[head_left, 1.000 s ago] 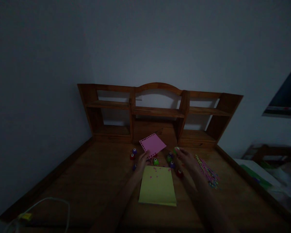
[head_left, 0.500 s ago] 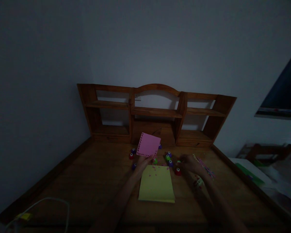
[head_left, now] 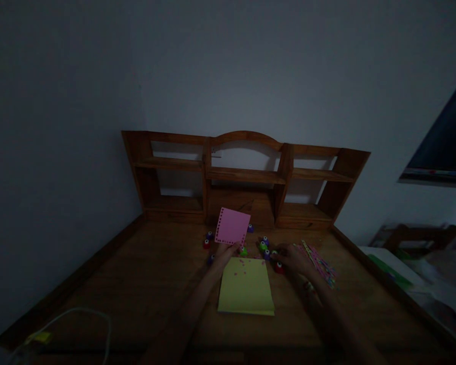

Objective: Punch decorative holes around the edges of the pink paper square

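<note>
My left hand [head_left: 227,253] pinches the lower edge of a pink sheet of paper [head_left: 232,226], raised above the desk. Small holes run down the sheet's left side and along its bottom. My right hand [head_left: 292,257] is closed on a small green hole punch [head_left: 274,253] with an eye-like top, its fingertips partly hidden in the dim light. Just below those fingers stands a red punch [head_left: 279,267]. Between my arms lies a yellow pad [head_left: 246,291], with pink paper bits scattered over its upper part.
Several punches, such as a purple one [head_left: 266,255] and a red one [head_left: 206,244], stand around the sheet. Colourful thin strips [head_left: 321,263] lie at the right. A wooden shelf unit [head_left: 245,176] backs the desk. A white cable [head_left: 79,309] curves at the front left.
My right hand has moved left with the green punch, uncovering more of the coloured strips. My left hand and the pink sheet have barely shifted.
</note>
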Demonstrator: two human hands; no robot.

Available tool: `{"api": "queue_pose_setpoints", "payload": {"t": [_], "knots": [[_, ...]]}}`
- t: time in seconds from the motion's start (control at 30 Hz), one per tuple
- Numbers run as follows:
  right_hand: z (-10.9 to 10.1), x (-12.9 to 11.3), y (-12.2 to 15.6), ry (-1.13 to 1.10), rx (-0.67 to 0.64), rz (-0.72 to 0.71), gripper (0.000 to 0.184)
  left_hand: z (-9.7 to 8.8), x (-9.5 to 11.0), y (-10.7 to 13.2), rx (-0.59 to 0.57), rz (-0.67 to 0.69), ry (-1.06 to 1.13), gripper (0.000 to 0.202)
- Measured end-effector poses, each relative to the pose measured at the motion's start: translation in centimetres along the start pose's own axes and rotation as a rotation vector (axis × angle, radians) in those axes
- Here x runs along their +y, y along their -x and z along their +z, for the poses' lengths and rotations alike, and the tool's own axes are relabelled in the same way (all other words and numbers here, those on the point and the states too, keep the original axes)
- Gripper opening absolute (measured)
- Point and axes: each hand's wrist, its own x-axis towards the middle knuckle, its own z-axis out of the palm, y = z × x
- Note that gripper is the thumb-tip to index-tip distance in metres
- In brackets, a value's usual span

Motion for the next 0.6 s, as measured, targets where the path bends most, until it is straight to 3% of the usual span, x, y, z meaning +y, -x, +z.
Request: {"api": "queue_pose_setpoints", "payload": {"t": [0.33,0.6], "knots": [[0.9,1.9,-0.8,0.084,0.075,0.009,0.027,-0.1,0.2,0.1,0.011,-0.050,-0.013,0.036],[1.0,0.4,-0.6,0.018,0.101,-0.032,0.028,0.0,0.5,-0.1,0.085,-0.061,-0.041,0.040]]}}
